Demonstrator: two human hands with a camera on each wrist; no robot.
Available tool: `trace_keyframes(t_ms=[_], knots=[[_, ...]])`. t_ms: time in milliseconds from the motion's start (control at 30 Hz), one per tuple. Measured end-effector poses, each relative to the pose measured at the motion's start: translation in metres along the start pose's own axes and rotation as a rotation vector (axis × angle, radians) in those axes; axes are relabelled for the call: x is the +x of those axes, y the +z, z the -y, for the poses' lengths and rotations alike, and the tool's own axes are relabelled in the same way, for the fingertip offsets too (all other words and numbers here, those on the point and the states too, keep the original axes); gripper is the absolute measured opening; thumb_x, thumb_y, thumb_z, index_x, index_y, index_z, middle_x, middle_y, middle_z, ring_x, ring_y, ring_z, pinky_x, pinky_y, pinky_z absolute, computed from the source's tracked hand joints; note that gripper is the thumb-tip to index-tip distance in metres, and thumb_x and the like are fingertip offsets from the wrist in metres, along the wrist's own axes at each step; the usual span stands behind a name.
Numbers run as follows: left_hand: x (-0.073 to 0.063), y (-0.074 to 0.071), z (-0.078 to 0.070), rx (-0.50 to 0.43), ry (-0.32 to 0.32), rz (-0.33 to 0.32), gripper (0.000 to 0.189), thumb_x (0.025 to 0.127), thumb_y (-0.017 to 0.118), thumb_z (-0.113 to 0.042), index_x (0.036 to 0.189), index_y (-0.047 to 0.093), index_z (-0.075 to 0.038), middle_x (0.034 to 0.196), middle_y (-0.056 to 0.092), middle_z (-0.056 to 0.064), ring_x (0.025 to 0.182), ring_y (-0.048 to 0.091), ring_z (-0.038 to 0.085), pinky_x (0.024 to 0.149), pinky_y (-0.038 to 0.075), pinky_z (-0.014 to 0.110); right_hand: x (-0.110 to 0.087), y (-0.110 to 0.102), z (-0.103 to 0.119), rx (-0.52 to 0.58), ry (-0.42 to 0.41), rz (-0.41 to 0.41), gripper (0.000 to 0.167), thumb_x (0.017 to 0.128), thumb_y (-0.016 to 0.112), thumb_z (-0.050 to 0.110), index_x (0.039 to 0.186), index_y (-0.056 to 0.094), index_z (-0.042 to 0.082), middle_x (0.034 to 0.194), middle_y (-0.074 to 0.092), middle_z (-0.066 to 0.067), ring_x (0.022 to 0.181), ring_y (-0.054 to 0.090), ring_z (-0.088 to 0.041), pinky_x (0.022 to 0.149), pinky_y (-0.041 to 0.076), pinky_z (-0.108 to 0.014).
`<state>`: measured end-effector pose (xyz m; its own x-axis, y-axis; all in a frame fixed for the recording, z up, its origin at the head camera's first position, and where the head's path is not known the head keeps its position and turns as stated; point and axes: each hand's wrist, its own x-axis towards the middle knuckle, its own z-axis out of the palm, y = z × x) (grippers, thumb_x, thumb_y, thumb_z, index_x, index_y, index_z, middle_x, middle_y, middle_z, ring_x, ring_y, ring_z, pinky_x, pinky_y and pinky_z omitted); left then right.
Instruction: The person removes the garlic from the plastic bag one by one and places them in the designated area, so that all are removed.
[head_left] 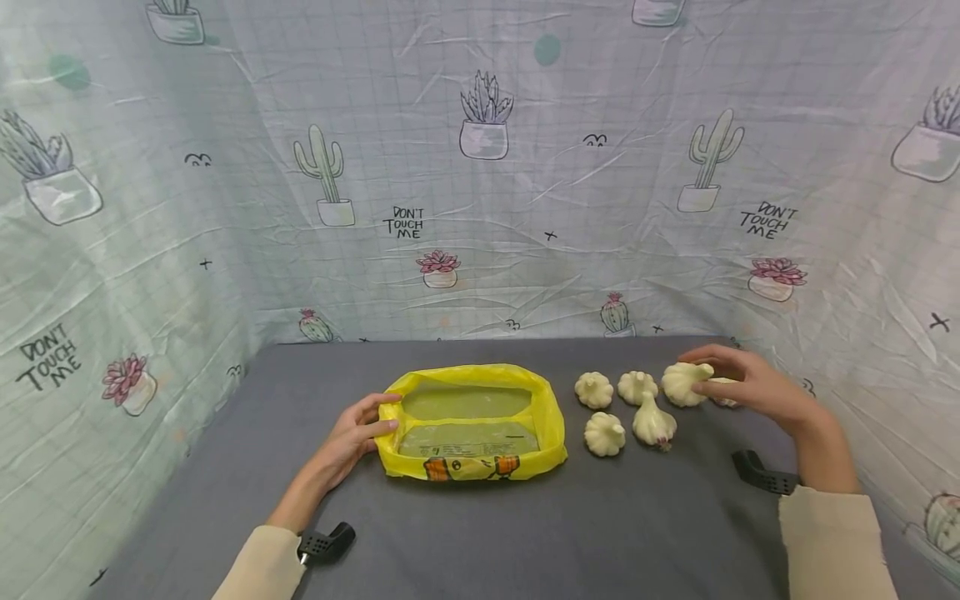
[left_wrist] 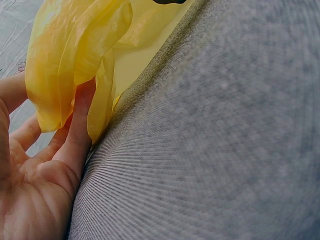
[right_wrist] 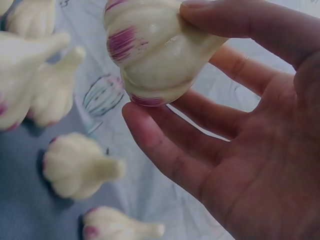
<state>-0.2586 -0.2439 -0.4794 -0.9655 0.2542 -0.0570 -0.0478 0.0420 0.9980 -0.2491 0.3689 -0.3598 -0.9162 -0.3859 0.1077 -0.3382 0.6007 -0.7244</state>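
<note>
A yellow plastic bag (head_left: pixel 553 433) lies with its mouth spread wide and its rim turned up, printed with orange pictures along the front. My left hand (head_left: pixel 347 435) pinches its left rim; in the left wrist view the yellow film (left_wrist: pixel 65 65) hangs between the thumb and fingers. Off to the right, my right hand (head_left: pixel 750 385) holds a garlic bulb (head_left: pixel 684 384) between thumb and fingers. That bulb (right_wrist: pixel 155 55) shows purple streaks on cream skin in the right wrist view. Several other bulbs lie close by, among them one garlic bulb (head_left: pixel 654 422) with its root end toward me.
Between the bag and the right hand sit more garlic bulbs (head_left: pixel 594 389), and another bulb (head_left: pixel 726 393) is partly hidden behind the right hand. The grey tabletop (head_left: pixel 570 533) ends at a cactus-print cloth (head_left: pixel 525 275) at the back and sides.
</note>
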Motion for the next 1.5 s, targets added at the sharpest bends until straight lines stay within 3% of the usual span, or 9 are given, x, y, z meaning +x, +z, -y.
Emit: trace_keyframes(t_ms=[500,767,1000,1167,1500], knots=[[-0.001,0.0,0.0,-0.002,0.006,0.005,0.06,0.1,0.068,-0.017,0.153,0.043,-0.004,0.154,0.043,0.026,0.113,0.065,0.023,0.085,0.062,0.039,-0.009,-0.002,-0.053,0.14,0.097,0.114,0.043,0.103,0.061,0.015,0.143,0.054,0.0,0.127,0.057,0.028,0.109,0.06,0.004,0.085,0.058,-0.033],[0.0,0.0,-0.001,-0.002,0.003,0.003,0.061,0.099,0.069,-0.018,0.153,0.043,-0.004,0.155,0.042,0.026,0.115,0.064,0.024,0.086,0.062,0.039,-0.013,-0.002,-0.066,0.186,0.099,0.181,0.044,0.104,0.057,0.013,0.145,0.052,-0.001,0.134,0.056,0.028,0.115,0.056,0.01,0.086,0.057,-0.034],[-0.001,0.0,-0.002,-0.008,0.003,0.003,0.06,0.1,0.067,-0.016,0.153,0.042,-0.004,0.156,0.041,0.026,0.115,0.065,0.023,0.086,0.062,0.039,-0.013,0.0,-0.078,0.235,0.085,0.256,0.044,0.105,0.054,0.01,0.147,0.051,0.0,0.13,0.06,0.027,0.108,0.062,0.001,0.085,0.056,-0.031],[0.0,0.001,-0.002,-0.007,0.004,0.002,0.06,0.1,0.068,-0.016,0.153,0.043,-0.004,0.155,0.042,0.026,0.114,0.065,0.022,0.085,0.062,0.039,-0.013,0.001,-0.083,0.236,0.116,0.251,0.045,0.105,0.055,0.012,0.148,0.05,0.002,0.128,0.057,0.029,0.107,0.063,0.0,0.086,0.056,-0.031],[0.0,0.0,0.0,-0.006,0.002,0.001,0.062,0.099,0.069,-0.018,0.153,0.043,-0.003,0.154,0.043,0.026,0.112,0.065,0.021,0.085,0.062,0.039,-0.013,0.004,-0.086,0.179,0.144,0.226,0.049,0.105,0.058,0.017,0.147,0.047,-0.007,0.126,0.06,0.022,0.107,0.062,0.004,0.084,0.055,-0.03]])
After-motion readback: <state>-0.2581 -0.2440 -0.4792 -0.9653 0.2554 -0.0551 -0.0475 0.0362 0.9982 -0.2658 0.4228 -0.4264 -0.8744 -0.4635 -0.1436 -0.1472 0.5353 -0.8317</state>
